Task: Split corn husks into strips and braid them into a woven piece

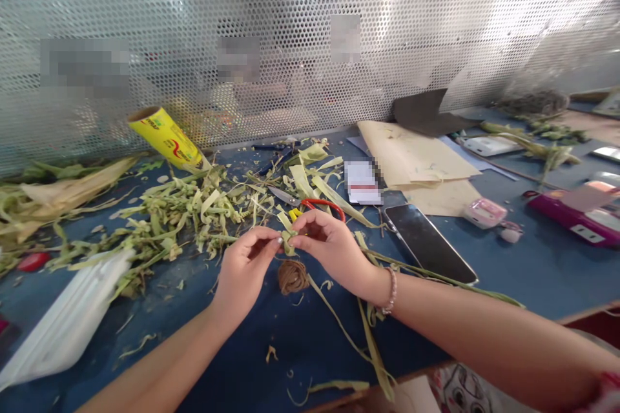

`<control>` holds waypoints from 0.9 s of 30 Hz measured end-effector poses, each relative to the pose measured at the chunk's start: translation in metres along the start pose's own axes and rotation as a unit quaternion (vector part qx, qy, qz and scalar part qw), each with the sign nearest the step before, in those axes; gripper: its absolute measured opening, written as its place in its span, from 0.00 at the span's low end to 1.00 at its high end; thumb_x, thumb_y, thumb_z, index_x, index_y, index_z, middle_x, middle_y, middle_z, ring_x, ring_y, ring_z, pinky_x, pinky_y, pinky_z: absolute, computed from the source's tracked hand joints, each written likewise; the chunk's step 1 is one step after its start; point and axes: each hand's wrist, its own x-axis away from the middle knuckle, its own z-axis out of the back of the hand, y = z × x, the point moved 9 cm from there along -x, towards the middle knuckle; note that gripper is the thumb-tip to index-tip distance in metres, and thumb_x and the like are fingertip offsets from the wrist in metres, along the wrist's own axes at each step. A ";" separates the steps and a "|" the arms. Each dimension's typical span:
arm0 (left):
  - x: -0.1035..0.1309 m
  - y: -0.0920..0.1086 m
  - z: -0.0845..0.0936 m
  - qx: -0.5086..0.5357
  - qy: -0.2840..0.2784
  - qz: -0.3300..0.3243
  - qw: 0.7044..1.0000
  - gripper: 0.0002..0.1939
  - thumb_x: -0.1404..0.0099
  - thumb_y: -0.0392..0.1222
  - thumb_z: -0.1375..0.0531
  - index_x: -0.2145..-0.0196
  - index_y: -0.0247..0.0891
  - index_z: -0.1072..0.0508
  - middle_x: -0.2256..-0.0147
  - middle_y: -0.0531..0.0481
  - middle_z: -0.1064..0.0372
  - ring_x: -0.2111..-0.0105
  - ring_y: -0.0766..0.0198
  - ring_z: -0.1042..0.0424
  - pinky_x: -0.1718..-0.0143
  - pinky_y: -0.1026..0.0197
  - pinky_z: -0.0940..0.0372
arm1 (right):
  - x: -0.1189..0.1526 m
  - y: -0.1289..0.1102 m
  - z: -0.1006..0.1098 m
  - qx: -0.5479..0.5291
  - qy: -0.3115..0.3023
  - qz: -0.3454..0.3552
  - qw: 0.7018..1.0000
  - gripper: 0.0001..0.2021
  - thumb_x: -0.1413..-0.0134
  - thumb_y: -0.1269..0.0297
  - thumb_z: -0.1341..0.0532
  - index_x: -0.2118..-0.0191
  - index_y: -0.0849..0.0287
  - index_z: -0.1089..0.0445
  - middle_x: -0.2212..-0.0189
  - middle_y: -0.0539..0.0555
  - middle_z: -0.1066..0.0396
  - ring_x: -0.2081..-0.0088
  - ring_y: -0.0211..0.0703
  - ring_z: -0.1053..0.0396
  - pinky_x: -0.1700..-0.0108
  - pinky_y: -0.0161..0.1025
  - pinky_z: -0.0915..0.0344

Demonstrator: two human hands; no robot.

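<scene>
Lit moderately and softly, with faint, diffuse shadows on the counter (252,361) left of the black phone (430,243). Brightest on the perforated screen (300,10), above and right of the phone, bleached there by whitish glare. Masked by coarse pixel blocks on the screen, up and left of the phone, and on the white card (361,182) near it. Smeared and stretched farthest left of the phone, across the pale packet (72,319); clearer at the left hand (245,268) and right hand (334,248), nearer to it.
</scene>
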 end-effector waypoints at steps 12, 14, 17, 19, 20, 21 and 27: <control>0.000 0.002 -0.001 -0.033 0.007 -0.007 0.999 0.08 0.41 0.45 0.46 0.70 0.37 0.34 0.74 0.52 0.33 0.73 0.66 0.32 0.70 0.63 0.36 | 0.001 -0.003 -0.003 0.026 -0.015 0.029 0.999 0.05 0.51 0.63 0.43 0.67 0.57 0.36 0.70 0.50 0.34 0.68 0.35 0.33 0.61 0.38 0.32; 0.001 0.001 -0.001 -0.037 0.008 -0.014 0.999 0.08 0.41 0.45 0.46 0.69 0.37 0.35 0.74 0.52 0.34 0.73 0.67 0.33 0.71 0.63 0.36 | 0.001 -0.003 -0.004 0.029 -0.017 0.038 0.999 0.05 0.51 0.64 0.43 0.66 0.56 0.36 0.68 0.50 0.34 0.68 0.35 0.33 0.61 0.38 0.32; 0.001 0.004 0.000 -0.029 0.015 -0.030 0.999 0.06 0.41 0.43 0.46 0.68 0.38 0.37 0.74 0.53 0.35 0.74 0.69 0.33 0.72 0.65 0.37 | 0.001 -0.002 -0.003 0.029 -0.017 0.048 0.998 0.09 0.51 0.66 0.44 0.61 0.56 0.37 0.67 0.50 0.36 0.67 0.34 0.34 0.61 0.37 0.32; 0.002 0.006 0.001 -0.022 0.022 -0.037 0.999 0.05 0.42 0.41 0.46 0.68 0.38 0.37 0.73 0.54 0.35 0.74 0.69 0.33 0.72 0.66 0.37 | 0.001 -0.001 -0.002 0.033 -0.018 0.052 0.998 0.11 0.50 0.68 0.45 0.59 0.55 0.37 0.66 0.51 0.37 0.66 0.35 0.34 0.61 0.37 0.32; 0.003 0.007 0.002 -0.018 0.026 -0.038 0.999 0.05 0.42 0.41 0.45 0.68 0.38 0.37 0.73 0.54 0.35 0.74 0.69 0.33 0.72 0.66 0.36 | 0.001 -0.001 -0.001 0.040 -0.016 0.054 0.998 0.11 0.50 0.68 0.45 0.59 0.55 0.36 0.66 0.51 0.37 0.66 0.35 0.35 0.61 0.37 0.32; 0.003 0.007 0.003 -0.014 0.029 -0.037 0.999 0.05 0.42 0.41 0.45 0.67 0.38 0.37 0.72 0.53 0.35 0.74 0.69 0.33 0.71 0.65 0.36 | 0.001 -0.001 0.000 0.051 -0.012 0.056 0.997 0.11 0.50 0.68 0.45 0.59 0.55 0.36 0.66 0.51 0.38 0.66 0.35 0.35 0.61 0.38 0.32; 0.003 0.003 0.005 0.000 0.032 -0.030 0.999 0.09 0.41 0.44 0.46 0.65 0.38 0.33 0.67 0.50 0.31 0.70 0.66 0.31 0.66 0.61 0.34 | 0.001 -0.003 0.002 0.076 -0.003 0.074 0.994 0.10 0.51 0.69 0.45 0.60 0.55 0.34 0.66 0.51 0.41 0.66 0.35 0.36 0.59 0.38 0.32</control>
